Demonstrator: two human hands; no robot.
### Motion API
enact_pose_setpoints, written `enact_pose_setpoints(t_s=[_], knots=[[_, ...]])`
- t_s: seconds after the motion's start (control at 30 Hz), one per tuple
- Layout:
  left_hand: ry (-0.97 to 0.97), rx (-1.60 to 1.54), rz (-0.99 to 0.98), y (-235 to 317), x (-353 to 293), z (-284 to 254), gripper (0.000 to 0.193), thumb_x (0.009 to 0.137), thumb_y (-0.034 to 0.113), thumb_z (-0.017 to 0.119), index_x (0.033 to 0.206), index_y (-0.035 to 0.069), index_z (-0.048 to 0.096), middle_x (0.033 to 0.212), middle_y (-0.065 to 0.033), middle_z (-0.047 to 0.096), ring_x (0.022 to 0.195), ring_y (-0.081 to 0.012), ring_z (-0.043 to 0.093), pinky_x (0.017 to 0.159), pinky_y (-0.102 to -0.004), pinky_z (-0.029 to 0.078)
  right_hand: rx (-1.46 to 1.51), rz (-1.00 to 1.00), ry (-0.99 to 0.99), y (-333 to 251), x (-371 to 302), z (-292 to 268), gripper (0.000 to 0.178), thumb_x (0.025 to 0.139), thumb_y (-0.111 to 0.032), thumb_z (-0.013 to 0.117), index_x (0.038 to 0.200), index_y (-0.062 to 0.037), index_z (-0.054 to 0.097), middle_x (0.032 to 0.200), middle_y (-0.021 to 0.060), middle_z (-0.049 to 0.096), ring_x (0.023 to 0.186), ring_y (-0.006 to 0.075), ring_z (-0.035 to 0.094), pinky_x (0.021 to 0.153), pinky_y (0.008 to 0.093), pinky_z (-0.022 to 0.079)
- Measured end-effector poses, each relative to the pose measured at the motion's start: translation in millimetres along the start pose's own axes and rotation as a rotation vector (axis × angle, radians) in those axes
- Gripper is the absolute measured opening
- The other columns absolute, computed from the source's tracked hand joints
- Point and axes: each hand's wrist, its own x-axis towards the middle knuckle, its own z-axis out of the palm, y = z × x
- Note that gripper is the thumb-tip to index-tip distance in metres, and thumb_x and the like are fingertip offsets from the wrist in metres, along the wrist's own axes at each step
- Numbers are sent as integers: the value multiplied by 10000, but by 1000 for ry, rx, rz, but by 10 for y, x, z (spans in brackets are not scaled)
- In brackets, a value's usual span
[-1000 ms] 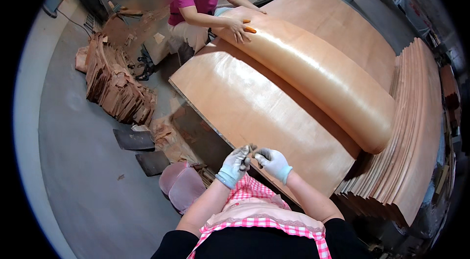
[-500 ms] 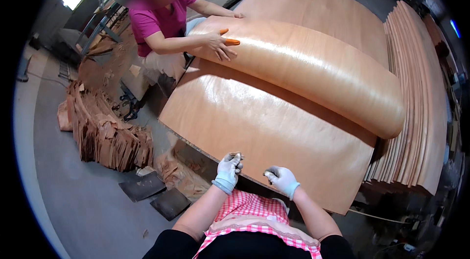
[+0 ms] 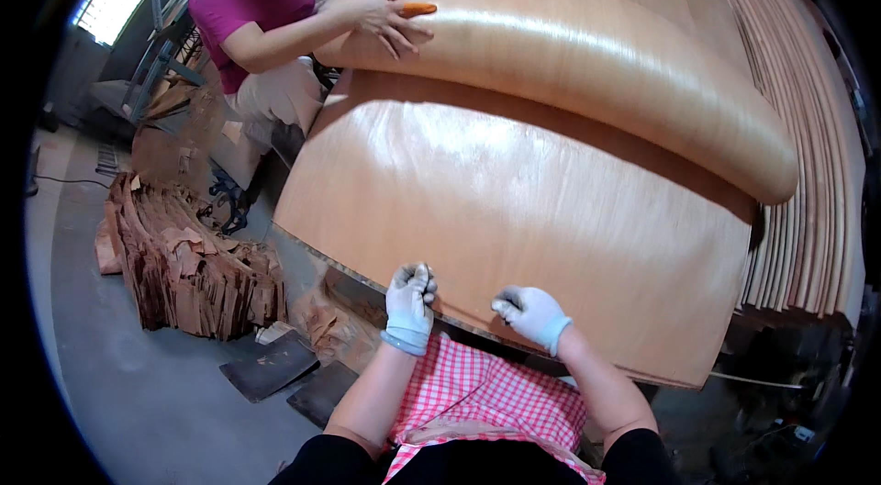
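Note:
A broad sheet of light-brown wood veneer (image 3: 514, 210) lies flat before me, its near edge by my hands. My left hand (image 3: 410, 290), in a pale glove with dirty fingertips, is closed in a pinch just over that edge. To its right, my right hand (image 3: 529, 309) is gloved the same way, its thumb and fingers pressed together above the sheet. Whatever either pinch holds is too small to make out. Farther back, a large sheet of veneer (image 3: 587, 72) curls over into a long roll. A co-worker's hand (image 3: 390, 24), with orange finger covers, rests on its left end.
The co-worker (image 3: 266, 44) in a magenta shirt is at the far left. Torn brown veneer scraps (image 3: 188, 265) are heaped on the floor at left, near dark flat pieces (image 3: 271, 366). Along the right side stands a stack of wavy veneer sheets (image 3: 808, 173).
My view has shifted, so the roll and co-worker sit higher in the picture. My hands are slightly farther apart, both still closed. The co-worker's hands stay on the roll.

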Motion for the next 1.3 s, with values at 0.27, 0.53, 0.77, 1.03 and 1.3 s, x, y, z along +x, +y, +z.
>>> enact_pose_setpoints(t_s=[0.27,0.53,0.77,1.03,1.3], knots=[[17,-18,305,-79,300,-244,88,895,77,620,867,88,537,657,-23,554,506,-89,491,396,-192,344,-183,45,143,115,-758,-306,314,890,-311,557,980,-28,659,888,190,667,834,327,642,756,399,502],[163,34,477,835,552,-737,104,899,144,633,888,83,550,660,4,556,460,-61,457,362,-189,305,-226,109,412,720,-2170,-374,294,864,-273,597,941,4,662,792,144,666,708,213,636,681,343,504],[208,61,564,1453,735,-1002,75,884,64,617,900,84,547,669,2,552,499,-86,505,408,-203,365,-257,228,546,1089,-2672,-476,340,834,-323,591,894,2,672,749,145,661,704,228,626,670,345,480],[438,65,626,1887,1528,-2206,109,875,97,650,850,53,553,690,-16,582,494,-94,509,433,-230,408,-316,409,491,1253,-2440,-385,249,818,-225,603,826,13,674,680,78,641,642,147,575,635,323,467],[382,250,615,1648,1933,-2213,69,851,64,654,851,35,592,706,-18,596,534,-94,535,472,-236,440,-141,558,610,1696,-2416,-402,171,804,-153,645,748,7,664,622,46,602,553,121,541,514,282,427]])
